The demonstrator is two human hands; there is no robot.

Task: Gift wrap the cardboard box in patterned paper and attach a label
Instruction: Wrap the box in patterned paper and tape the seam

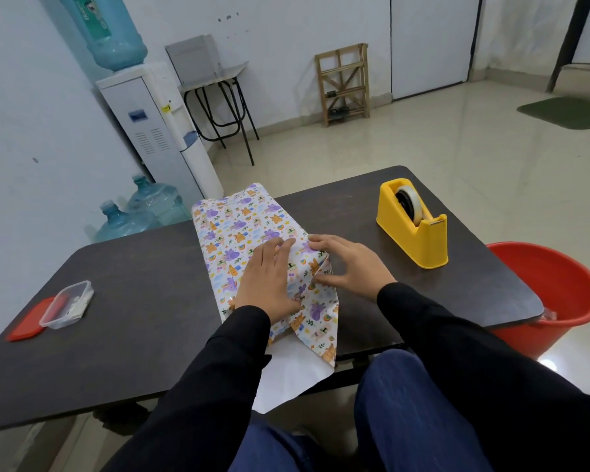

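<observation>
A plain office-like room: water dispenser, spare water bottles, tiled floor, dark table.

Paper-covered box lies lengthwise, its near paper flap unfolded.

Just the one wide-angle head view, looking forward and down from close above the table, floor and wall beyond.
</observation>
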